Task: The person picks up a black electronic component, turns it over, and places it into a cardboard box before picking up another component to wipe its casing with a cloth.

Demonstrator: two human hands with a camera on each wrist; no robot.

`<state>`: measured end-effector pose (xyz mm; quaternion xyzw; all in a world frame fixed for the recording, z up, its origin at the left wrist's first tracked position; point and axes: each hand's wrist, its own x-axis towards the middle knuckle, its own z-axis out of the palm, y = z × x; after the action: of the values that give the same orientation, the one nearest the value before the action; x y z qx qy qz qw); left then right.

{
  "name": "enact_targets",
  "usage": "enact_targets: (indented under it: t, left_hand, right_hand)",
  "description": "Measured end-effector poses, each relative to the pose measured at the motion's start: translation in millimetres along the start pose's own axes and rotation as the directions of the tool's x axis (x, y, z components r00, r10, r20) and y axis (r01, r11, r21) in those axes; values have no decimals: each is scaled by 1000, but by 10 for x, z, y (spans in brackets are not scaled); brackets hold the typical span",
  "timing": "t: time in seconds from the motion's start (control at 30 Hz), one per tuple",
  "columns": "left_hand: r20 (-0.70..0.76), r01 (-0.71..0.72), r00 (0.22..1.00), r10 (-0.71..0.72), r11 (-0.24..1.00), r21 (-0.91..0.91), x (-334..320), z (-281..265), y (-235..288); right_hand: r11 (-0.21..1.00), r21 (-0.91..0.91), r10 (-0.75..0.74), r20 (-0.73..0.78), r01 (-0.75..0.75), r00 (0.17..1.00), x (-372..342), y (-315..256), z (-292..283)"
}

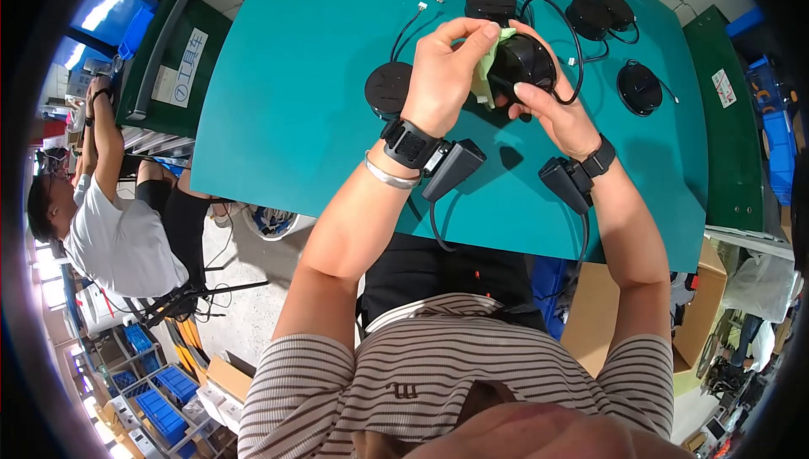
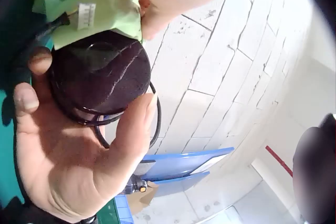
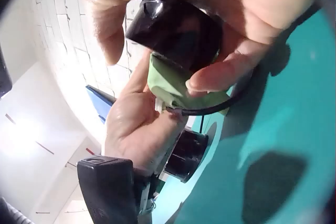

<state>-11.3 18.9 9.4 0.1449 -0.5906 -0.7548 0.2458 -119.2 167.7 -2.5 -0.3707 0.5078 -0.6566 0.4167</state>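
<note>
My right hand grips a black, round, puck-shaped device above the table, fingers and thumb around its rim. Its glossy face shows a pale streak in the left wrist view. My left hand pinches a light green cloth against the device's edge. In the left wrist view the cloth lies across the upper edge of the device. A small white connector on a black cable lies against the cloth beside the left hand.
On the teal table, another puck sits left of my hands and one to the right. Several more with cables lie at the far side. Green cabinets flank the table. A person in white sits at the left.
</note>
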Motion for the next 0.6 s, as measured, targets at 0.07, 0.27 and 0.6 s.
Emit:
enact_targets:
  t: [0.07, 0.27, 0.6]
  left_hand:
    - [11, 14, 1000, -13, 998, -57, 15, -7, -26]
    - [9, 51, 999, -51, 965, -256, 32, -27, 10]
    - [61, 58, 997, -48, 982, -177, 99, -83, -48]
  right_hand:
    - [1000, 1, -22, 46, 22, 999, -10, 0, 1]
    - [985, 170, -21, 219, -17, 976, -30, 9, -73]
    - [999, -41, 37, 150, -31, 988, 26, 82, -202]
